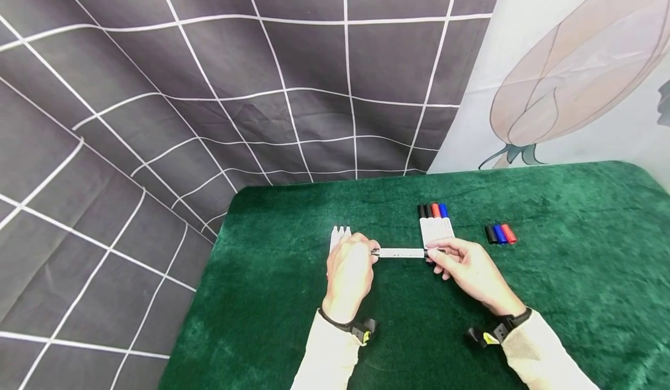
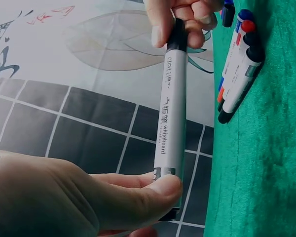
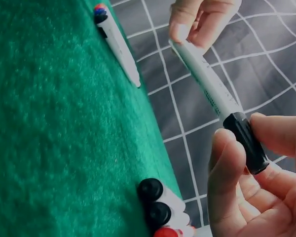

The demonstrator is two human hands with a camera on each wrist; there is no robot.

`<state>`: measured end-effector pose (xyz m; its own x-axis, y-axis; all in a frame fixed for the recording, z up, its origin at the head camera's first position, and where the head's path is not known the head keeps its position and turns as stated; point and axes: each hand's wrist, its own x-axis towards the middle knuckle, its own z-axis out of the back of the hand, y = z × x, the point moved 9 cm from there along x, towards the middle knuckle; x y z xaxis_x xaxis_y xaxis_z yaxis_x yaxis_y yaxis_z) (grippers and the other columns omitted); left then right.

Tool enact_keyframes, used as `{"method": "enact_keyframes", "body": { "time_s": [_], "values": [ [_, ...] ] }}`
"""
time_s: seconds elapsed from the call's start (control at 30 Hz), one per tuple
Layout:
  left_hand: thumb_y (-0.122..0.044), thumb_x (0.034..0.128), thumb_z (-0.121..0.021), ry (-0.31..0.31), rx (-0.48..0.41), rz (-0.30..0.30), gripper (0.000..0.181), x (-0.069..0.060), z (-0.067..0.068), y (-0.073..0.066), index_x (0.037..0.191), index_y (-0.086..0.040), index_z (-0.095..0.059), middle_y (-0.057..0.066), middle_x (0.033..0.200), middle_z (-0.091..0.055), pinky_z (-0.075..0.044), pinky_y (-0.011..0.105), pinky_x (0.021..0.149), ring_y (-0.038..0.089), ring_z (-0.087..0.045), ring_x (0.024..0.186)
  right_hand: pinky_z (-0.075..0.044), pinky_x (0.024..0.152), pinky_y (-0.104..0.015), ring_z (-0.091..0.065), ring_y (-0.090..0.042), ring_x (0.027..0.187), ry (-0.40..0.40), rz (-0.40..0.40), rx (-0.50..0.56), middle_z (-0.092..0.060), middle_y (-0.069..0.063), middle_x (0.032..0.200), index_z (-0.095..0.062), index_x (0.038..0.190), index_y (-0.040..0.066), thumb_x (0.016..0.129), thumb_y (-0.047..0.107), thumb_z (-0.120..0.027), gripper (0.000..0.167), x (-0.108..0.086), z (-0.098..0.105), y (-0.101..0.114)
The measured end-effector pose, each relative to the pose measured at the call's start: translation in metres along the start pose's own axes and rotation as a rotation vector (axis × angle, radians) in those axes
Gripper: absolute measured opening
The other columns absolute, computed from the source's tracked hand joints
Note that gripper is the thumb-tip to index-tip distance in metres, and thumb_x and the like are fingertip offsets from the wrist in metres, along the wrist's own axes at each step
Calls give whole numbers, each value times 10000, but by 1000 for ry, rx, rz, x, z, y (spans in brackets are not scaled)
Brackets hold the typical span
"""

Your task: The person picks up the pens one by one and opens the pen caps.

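A white whiteboard marker with a black cap [image 1: 400, 253] is held level above the cloth, stretched between both hands. My left hand [image 1: 349, 271] pinches its plain end between thumb and fingers, as the left wrist view shows. On the other end, the thumb and fingers of my right hand [image 1: 473, 268] grip the black cap [image 3: 245, 143]. The cap sits on the barrel, with printed lettering [image 2: 165, 113] along the side. Beyond the left hand, several uncapped white markers [image 1: 341, 234] lie side by side, partly hidden by it.
Behind the right hand lies a row of capped markers [image 1: 437, 227], with black, red and blue caps. Farther right are three loose caps [image 1: 501, 233], black, blue and red. Everything rests on a green cloth [image 1: 565, 297]; a grey tiled-pattern curtain [image 1: 314, 117] hangs behind.
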<state>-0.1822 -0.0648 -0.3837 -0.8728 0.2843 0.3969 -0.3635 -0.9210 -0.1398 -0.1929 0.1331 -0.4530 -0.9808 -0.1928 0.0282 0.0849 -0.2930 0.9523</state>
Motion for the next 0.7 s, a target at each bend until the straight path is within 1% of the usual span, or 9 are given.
{"method": "enact_keyframes", "body": {
  "time_s": [0.07, 0.13, 0.17, 0.23, 0.37, 0.47, 0.57, 0.63, 0.7],
  "values": [
    [-121, 802, -821, 11, 2, 6, 133, 0, 0, 0, 912, -194, -803, -49, 845, -703, -471, 328, 940, 154, -666, 885, -542, 604, -284, -675, -172, 684, -2, 13, 1, -724, -164, 922, -668, 1153, -61, 996, 144, -632, 261, -1, -1, 2],
    [-140, 814, -825, 23, -13, 9, 135, 0, -1, -1, 942, -175, -803, -31, 886, -719, -431, 393, 1036, 186, -663, 943, -544, 611, -269, -674, -162, 681, -15, 18, 5, -722, -162, 896, -680, 1119, -70, 990, 137, -641, 247, -2, -1, 3],
    [-153, 817, -828, 27, -24, 3, 155, 0, -1, -3, 969, -166, -800, -22, 912, -724, -426, 411, 1043, 198, -657, 965, -547, 616, -265, -676, -159, 682, -24, 17, 11, -722, -165, 888, -682, 1116, -73, 988, 132, -643, 246, -2, -1, 2],
    [-196, 822, -835, 29, -46, -29, 219, -1, -2, -8, 1030, -144, -788, -7, 969, -731, -434, 420, 1029, 213, -642, 1006, -551, 623, -254, -680, -156, 684, -49, 8, 25, -723, -175, 880, -682, 1120, -77, 986, 134, -647, 252, -3, 0, 2],
    [-268, 823, -839, -6, -60, -139, 347, -1, -1, -22, 1133, -136, -759, -17, 1040, -729, -467, 356, 919, 184, -629, 1028, -549, 614, -244, -672, -144, 665, -77, 4, 60, -721, -198, 874, -681, 1105, -90, 988, 127, -641, 250, -3, -1, 3],
    [-315, 850, -814, -24, -57, -210, 366, -1, -2, -34, 1171, -152, -743, -40, 1054, -723, -451, 341, 956, 158, -629, 1049, -543, 605, -241, -661, -131, 651, -69, 9, 78, -719, -192, 869, -680, 1090, -99, 991, 115, -633, 240, -3, -4, 6],
    [-359, 889, -769, -14, -42, -268, 378, -2, -5, -46, 1206, -159, -725, -54, 1066, -720, -444, 318, 974, 131, -632, 1054, -540, 606, -241, -655, -119, 645, -58, 12, 80, -717, -159, 839, -683, 1089, -91, 988, 118, -638, 237, -4, -7, 9],
    [-381, 915, -734, -6, -22, -297, 380, -3, -7, -51, 1221, -157, -716, -60, 1074, -722, -451, 300, 964, 115, -638, 1050, -542, 610, -246, -656, -120, 648, -56, 19, 80, -714, -145, 822, -686, 1092, -84, 983, 119, -648, 234, -5, -9, 11],
    [-382, 934, -709, -5, -2, -313, 369, -4, -9, -54, 1222, -151, -715, -57, 1074, -726, -466, 290, 938, 109, -649, 1034, -545, 613, -254, -665, -143, 652, -55, 23, 81, -711, -142, 810, -693, 1088, -69, 975, 124, -661, 227, -6, -10, 13]
  ]
}}
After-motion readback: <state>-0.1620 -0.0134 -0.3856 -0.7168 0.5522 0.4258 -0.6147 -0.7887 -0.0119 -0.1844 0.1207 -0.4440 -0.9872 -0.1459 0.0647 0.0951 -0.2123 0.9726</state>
